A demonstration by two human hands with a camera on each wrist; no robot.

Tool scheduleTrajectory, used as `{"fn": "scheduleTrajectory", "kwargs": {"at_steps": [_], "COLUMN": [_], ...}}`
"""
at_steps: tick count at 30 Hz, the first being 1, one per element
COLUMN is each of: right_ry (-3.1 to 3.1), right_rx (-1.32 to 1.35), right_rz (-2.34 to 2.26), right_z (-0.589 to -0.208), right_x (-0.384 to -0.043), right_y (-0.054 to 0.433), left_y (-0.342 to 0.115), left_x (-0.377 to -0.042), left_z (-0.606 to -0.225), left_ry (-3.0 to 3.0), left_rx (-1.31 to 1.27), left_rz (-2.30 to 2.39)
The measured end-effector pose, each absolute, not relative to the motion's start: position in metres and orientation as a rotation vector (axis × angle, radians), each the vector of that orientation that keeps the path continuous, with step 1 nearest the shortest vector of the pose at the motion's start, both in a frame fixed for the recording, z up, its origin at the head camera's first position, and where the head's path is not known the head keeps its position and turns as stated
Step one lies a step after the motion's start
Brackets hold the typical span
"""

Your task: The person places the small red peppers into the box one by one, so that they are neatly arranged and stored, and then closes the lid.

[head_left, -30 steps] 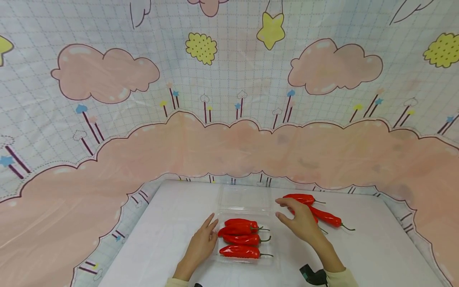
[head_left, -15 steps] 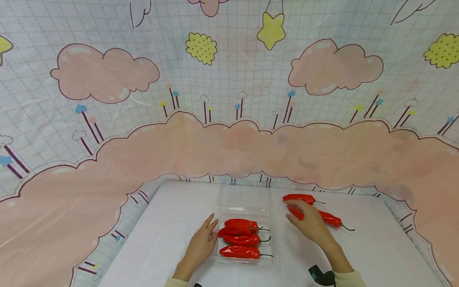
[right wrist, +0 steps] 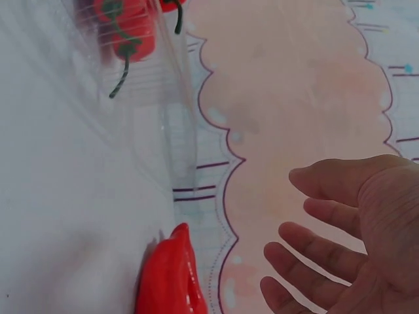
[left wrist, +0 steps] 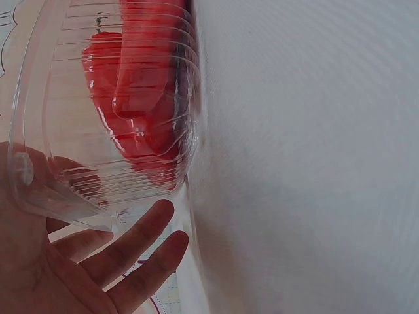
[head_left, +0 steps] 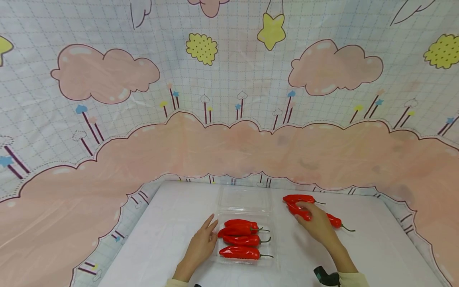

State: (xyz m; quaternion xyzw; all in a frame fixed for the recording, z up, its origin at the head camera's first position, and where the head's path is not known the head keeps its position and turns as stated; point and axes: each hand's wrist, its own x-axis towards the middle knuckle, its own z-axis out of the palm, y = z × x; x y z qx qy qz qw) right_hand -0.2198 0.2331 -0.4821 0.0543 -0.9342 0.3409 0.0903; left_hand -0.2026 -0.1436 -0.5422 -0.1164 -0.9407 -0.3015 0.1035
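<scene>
A clear plastic clamshell box stands with its lid folded back, and several red chili peppers lie inside, green stems pointing right. My left hand rests at the box's left side, its fingers extended; the left wrist view shows them around the ribbed corner. To the right, my right hand hovers over loose red peppers, fingers apart and lightly bent, holding nothing. It partly hides a pepper behind it. In the right wrist view, one pepper lies beside the spread fingers.
A white table surface carries everything. Behind it hangs a cloth backdrop printed with clouds and stars. A black camera sits by the right wrist.
My right hand has moved right and slightly nearer from beside the box's lid, uncovering more of the loose peppers' left ends. The left hand and the box have stayed put.
</scene>
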Motion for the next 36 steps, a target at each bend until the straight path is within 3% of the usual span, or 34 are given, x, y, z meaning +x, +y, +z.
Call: {"fn": "scheduleTrajectory", "kwargs": {"at_steps": [36], "right_ry": [-2.889], "right_rx": [-0.054], "right_rz": [1.056], "right_z": [-0.519], "right_x": [-0.233], "right_y": [0.258], "left_y": [-0.144], "left_x": [-0.203], "left_z": [-0.541], "left_ry": [-2.793], "left_rx": [-0.323], "left_rz": [-0.900]}}
